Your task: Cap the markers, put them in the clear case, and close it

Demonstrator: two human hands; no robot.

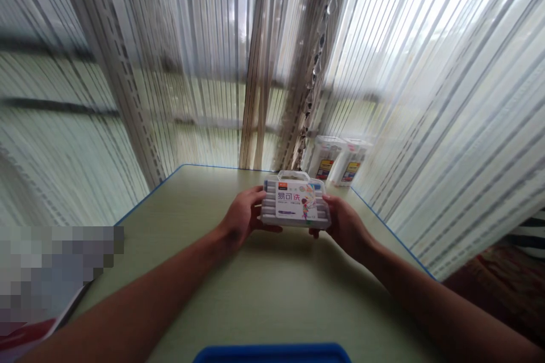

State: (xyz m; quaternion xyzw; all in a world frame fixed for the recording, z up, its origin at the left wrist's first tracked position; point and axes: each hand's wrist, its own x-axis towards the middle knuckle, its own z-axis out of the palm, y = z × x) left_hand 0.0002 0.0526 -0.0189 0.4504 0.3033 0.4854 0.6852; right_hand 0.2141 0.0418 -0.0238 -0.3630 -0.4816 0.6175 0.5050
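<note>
A clear plastic marker case (295,201) with a white handle and a colourful label is held a little above the pale green table (255,295). My left hand (243,216) grips its left end, thumb along the case's underside. My right hand (346,224) grips its right end. Several markers lie in rows inside the case. Both forearms reach in from the near edge of the table.
Two white packs with yellow labels (338,160) stand at the table's far right corner against sheer striped curtains (426,96). A blue object (272,353) sits at the near edge. A flat item with a red part (29,332) lies at the left.
</note>
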